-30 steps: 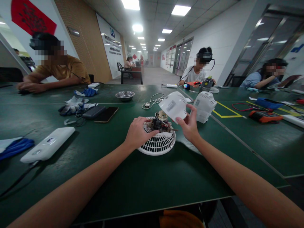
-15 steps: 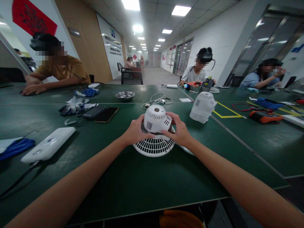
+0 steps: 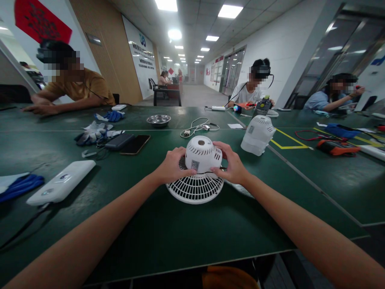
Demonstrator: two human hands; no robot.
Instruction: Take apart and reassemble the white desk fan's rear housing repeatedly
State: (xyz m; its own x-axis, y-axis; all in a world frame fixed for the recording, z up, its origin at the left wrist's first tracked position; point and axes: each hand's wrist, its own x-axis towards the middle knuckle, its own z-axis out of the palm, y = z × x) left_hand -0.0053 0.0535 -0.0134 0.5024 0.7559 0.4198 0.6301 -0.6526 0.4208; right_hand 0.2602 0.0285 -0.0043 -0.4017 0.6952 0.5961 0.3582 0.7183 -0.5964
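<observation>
A small white fan lies face down on the green table [image 3: 168, 233]. Its round grille [image 3: 195, 188] rests on the table and its white motor cover [image 3: 202, 153] sits on top. My left hand [image 3: 172, 165] grips the cover from the left, fingers curled round its lower edge. My right hand [image 3: 231, 162] holds it from the right, thumb and fingers closed on it. The motor is hidden under the cover.
A second white fan housing [image 3: 258, 134] stands to the right. A phone [image 3: 135, 145], a power bank [image 3: 119, 141], gloves [image 3: 94, 132], a steel bowl [image 3: 158, 120], a cable [image 3: 198, 127] and a white device [image 3: 60, 187] lie around. Other people sit across the table.
One second ago my right hand held the cover lifted off the bare motor. It now sits over the motor with both hands on it, and the fan has shifted slightly.
</observation>
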